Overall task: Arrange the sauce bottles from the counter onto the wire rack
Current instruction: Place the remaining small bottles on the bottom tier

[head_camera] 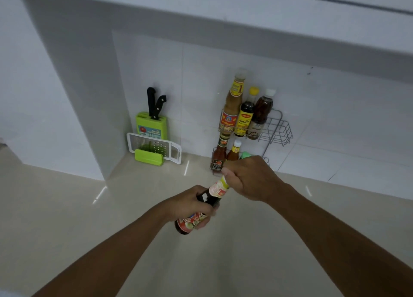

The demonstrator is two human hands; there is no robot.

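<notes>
I hold a dark sauce bottle (212,195) tilted above the counter (89,218). My left hand (190,204) grips its body over the red label. My right hand (248,177) is closed around its neck and cap, which are hidden. A two-tier wire rack (280,130) hangs on the tiled wall behind. Its upper tier carries three bottles on the left: a tall tan one (232,104), a yellow-capped dark one (245,113) and a white-capped brown one (261,113). The lower tier holds a red sauce bottle (220,153), an orange one (233,152) and a green cap (245,155), partly hidden by my right hand.
A green knife block (149,127) with two black-handled knives leans against the wall at the left. A white and green grater (154,150) rests in front of it. A wall corner juts out at the far left. A shelf or cabinet underside overhangs the rack.
</notes>
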